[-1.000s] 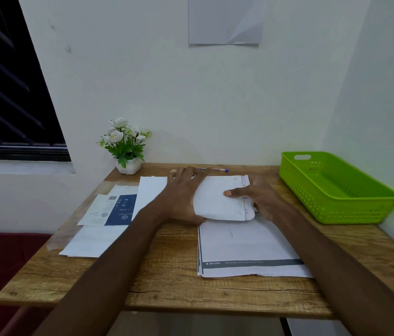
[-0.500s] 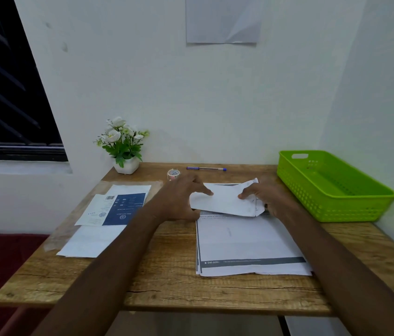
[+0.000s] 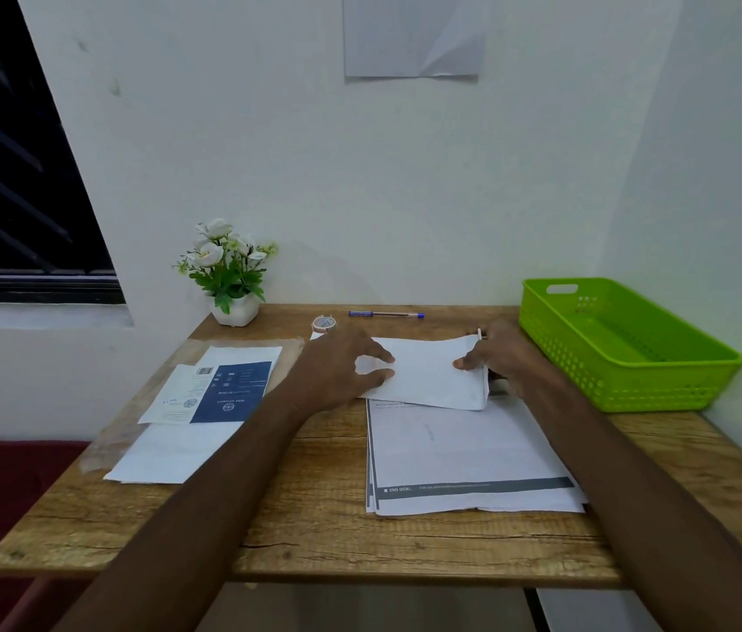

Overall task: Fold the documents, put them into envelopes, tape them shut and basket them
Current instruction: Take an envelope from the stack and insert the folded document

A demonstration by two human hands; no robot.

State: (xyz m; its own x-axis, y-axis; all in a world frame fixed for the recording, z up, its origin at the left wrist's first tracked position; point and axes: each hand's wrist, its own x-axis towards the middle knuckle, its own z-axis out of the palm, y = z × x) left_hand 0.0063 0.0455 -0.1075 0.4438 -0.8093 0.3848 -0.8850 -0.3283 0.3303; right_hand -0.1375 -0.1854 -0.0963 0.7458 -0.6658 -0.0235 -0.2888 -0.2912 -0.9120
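A folded white document [image 3: 428, 374] lies at the far end of a stack of printed sheets [image 3: 465, 453] in the middle of the wooden table [image 3: 314, 531]. My left hand [image 3: 342, 367] presses on the fold's left end, fingers spread on the paper. My right hand [image 3: 501, 358] pinches its right edge, thumb on top and fingers behind. A pile of white envelopes [image 3: 177, 449] lies at the left with a blue-and-white leaflet [image 3: 218, 392] on top. A small roll of tape [image 3: 324, 323] stands behind my left hand. The green basket [image 3: 624, 344] sits at the right, nothing in it.
A blue pen [image 3: 386, 314] lies near the back edge of the table. A small white pot of flowers [image 3: 227, 271] stands at the back left corner. White walls close the back and the right side. A dark window is at the left.
The folded document has been pressed flatter onto the stack. My left hand slid right onto the paper, uncovering the tape roll; my right hand shifted to the right edge.
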